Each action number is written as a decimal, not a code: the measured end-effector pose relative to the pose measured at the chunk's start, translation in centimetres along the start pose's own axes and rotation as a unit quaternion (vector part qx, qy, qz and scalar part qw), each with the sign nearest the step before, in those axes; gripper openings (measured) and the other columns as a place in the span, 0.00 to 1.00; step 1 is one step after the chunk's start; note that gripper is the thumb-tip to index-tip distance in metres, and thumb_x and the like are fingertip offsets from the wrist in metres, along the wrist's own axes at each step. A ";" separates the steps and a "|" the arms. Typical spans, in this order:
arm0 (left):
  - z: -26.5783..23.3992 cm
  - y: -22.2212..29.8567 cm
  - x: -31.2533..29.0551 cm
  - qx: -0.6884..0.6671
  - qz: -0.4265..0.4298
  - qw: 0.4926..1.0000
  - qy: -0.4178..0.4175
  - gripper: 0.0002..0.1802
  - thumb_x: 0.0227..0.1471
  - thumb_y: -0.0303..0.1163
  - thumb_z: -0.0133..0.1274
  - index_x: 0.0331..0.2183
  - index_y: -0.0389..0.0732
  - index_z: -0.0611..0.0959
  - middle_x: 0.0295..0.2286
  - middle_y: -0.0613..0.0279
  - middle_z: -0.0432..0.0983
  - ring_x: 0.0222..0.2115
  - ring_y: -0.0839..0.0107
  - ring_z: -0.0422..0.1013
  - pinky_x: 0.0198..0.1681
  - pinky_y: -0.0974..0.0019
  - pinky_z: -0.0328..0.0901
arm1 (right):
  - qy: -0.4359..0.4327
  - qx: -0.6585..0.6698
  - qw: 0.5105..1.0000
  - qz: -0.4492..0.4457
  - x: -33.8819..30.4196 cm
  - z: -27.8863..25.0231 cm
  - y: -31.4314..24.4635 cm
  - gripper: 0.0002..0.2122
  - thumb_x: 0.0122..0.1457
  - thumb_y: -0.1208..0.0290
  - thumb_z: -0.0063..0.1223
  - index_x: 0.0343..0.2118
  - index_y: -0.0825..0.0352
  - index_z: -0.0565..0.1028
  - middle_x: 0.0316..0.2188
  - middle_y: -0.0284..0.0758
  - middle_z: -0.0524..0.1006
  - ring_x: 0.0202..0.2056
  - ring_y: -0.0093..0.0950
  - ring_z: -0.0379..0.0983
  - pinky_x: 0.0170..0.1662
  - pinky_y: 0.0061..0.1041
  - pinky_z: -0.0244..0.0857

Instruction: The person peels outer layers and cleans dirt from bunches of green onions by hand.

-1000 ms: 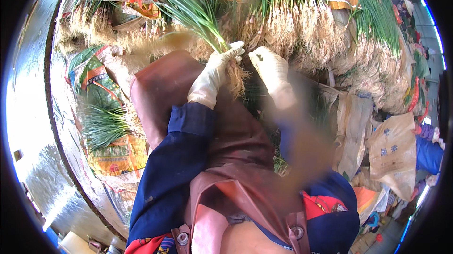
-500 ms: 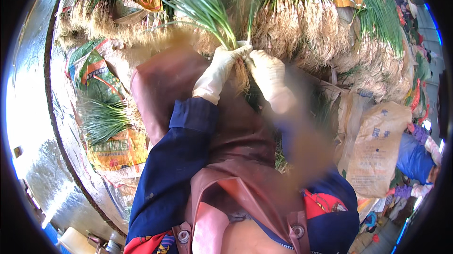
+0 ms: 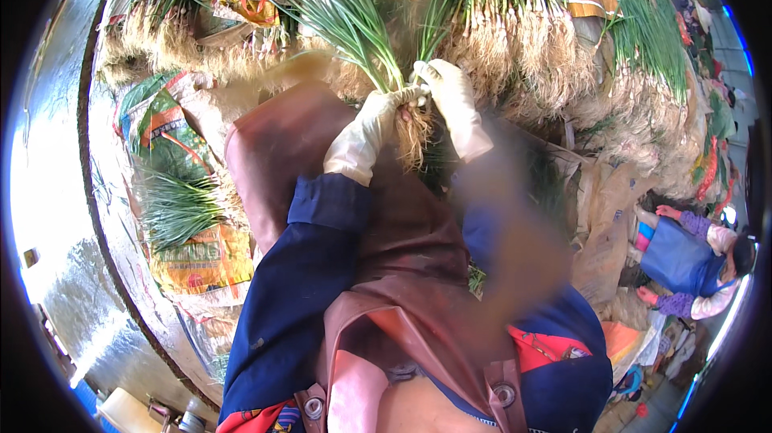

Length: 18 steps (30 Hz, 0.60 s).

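Both gloved hands on one bunch of green onions, held up in front of your chest.

Your left hand [image 3: 371,129] is closed around the bunch of green onions [image 3: 378,55] just above the roots; roots hang below the fist, leaves fan up and left; your right hand [image 3: 452,95] touches the same bunch from the right, fingers curled at its neck, exact grip unclear; both over your brown apron [image 3: 386,256]; stacked onion bundles [image 3: 523,47] lie just behind; a printed sack [image 3: 193,248] of greens sits to your left; another person [image 3: 691,264] crouches far right.

Sunlit metal wall [image 3: 56,216] curves beside stacked sacks [image 3: 197,260].
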<state>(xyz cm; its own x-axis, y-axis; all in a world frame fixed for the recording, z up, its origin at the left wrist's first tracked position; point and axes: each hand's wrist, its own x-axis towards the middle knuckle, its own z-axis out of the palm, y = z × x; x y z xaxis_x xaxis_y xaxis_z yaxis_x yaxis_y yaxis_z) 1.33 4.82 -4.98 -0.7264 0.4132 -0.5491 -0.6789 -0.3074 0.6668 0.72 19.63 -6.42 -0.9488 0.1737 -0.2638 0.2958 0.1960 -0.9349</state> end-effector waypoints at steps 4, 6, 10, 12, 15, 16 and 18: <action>-0.4 -0.6 0.6 0.043 0.010 0.999 -0.010 0.08 0.42 0.32 0.60 0.25 0.38 0.79 0.17 0.69 0.72 0.11 0.82 0.60 0.14 0.78 0.53 | 0.191 -0.360 0.913 -0.029 -0.2 -1.6 1.0 0.06 0.56 0.68 0.50 0.26 0.62 0.74 0.21 0.26 0.74 0.22 0.19 0.70 0.23 0.18 0.63; -0.1 -0.3 -0.4 0.050 0.034 0.998 -0.029 0.08 0.43 0.30 0.59 0.28 0.37 0.80 0.17 0.69 0.71 0.12 0.82 0.60 0.15 0.77 0.53 | 0.073 -0.597 0.798 0.039 -1.0 -4.9 2.7 0.08 0.55 0.65 0.52 0.35 0.61 0.75 0.24 0.28 0.76 0.24 0.22 0.71 0.29 0.25 0.67; -0.3 -1.7 0.4 0.035 0.041 0.999 -0.009 0.09 0.43 0.27 0.59 0.30 0.34 0.80 0.17 0.68 0.71 0.12 0.81 0.60 0.16 0.77 0.53 | -0.069 -0.361 0.921 0.126 -3.1 -6.2 1.6 0.16 0.53 0.57 0.53 0.38 0.64 0.75 0.33 0.34 0.77 0.29 0.21 0.72 0.35 0.21 0.65; -0.3 -1.5 -0.1 0.054 0.054 0.997 0.024 0.10 0.42 0.26 0.60 0.30 0.34 0.80 0.17 0.67 0.71 0.13 0.80 0.61 0.16 0.77 0.54 | -0.008 -0.186 0.976 0.114 -2.6 -4.5 -1.1 0.19 0.52 0.53 0.54 0.36 0.66 0.75 0.32 0.35 0.77 0.29 0.21 0.72 0.35 0.20 0.65; -0.3 -1.5 -0.4 0.131 0.052 0.988 0.067 0.10 0.40 0.25 0.61 0.30 0.33 0.80 0.17 0.67 0.72 0.15 0.79 0.63 0.18 0.76 0.56 | -0.023 -0.163 0.985 0.058 -1.5 -1.1 -4.2 0.18 0.53 0.51 0.52 0.31 0.65 0.74 0.26 0.33 0.76 0.26 0.23 0.71 0.32 0.22 0.64; 0.3 -1.6 -0.4 0.126 0.054 0.988 0.066 0.10 0.40 0.24 0.61 0.29 0.33 0.80 0.17 0.66 0.72 0.14 0.79 0.63 0.18 0.75 0.57 | 0.003 -0.418 0.908 -0.010 -0.8 -1.2 -4.8 0.16 0.55 0.51 0.48 0.27 0.62 0.74 0.25 0.33 0.76 0.27 0.28 0.72 0.32 0.25 0.65; 1.2 -2.1 0.5 0.146 0.051 0.986 0.066 0.10 0.40 0.25 0.61 0.29 0.34 0.80 0.17 0.66 0.72 0.14 0.79 0.63 0.17 0.76 0.56 | 0.079 -0.504 0.851 -0.128 -0.4 -2.2 -3.9 0.14 0.53 0.54 0.47 0.22 0.60 0.74 0.22 0.36 0.75 0.26 0.38 0.72 0.30 0.34 0.65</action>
<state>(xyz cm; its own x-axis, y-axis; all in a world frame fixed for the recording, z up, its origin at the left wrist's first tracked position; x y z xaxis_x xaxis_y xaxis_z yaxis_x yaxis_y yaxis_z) 2.46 6.72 -6.04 -0.8099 0.2724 -0.5194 -0.5559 -0.0740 0.8280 0.14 20.93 -2.12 -0.9933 0.1126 0.0273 0.1018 0.9608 -0.2577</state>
